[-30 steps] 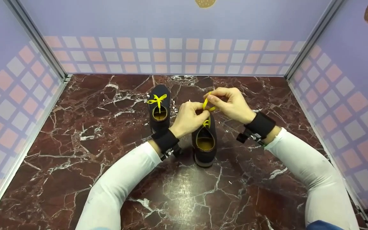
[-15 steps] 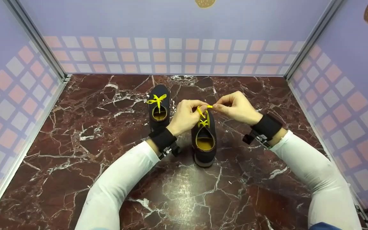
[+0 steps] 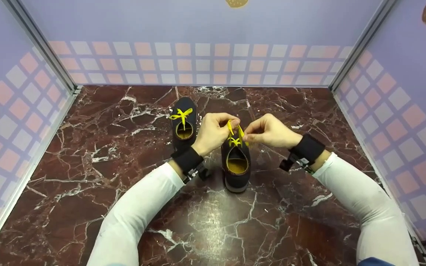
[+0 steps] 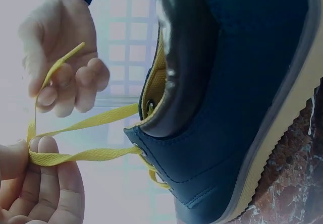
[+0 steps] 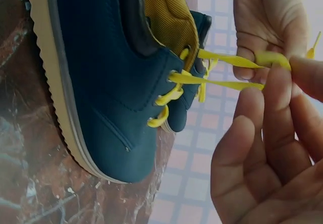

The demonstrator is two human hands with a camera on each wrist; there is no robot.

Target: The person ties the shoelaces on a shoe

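Observation:
The dark blue shoe [image 3: 236, 183] between my hands stands upright, toe pointing away. Its yellow shoelace [image 4: 101, 154] comes out of the top eyelets in two taut strands. These strands meet at my left hand [image 3: 212, 133], which pinches them between thumb and fingers above the tongue. To its right, my right hand [image 3: 272, 131] pinches the same lace with thumb and forefinger. In the left wrist view, a free lace end pokes up past my right hand's fingers. How the strands cross is partly hidden by the fingertips.
A matching shoe [image 3: 184, 102], its yellow lace tied in a bow [image 3: 182, 115], stands to the left, close to my left hand. The dark red marbled tabletop [image 3: 124, 207] is bounded by tiled-pattern walls [image 3: 213, 62] at the back and sides.
My right hand has come down toward the shoe, drawing its lace part along. My left hand has shifted slightly and keeps its pinch. Both shoes stay in place.

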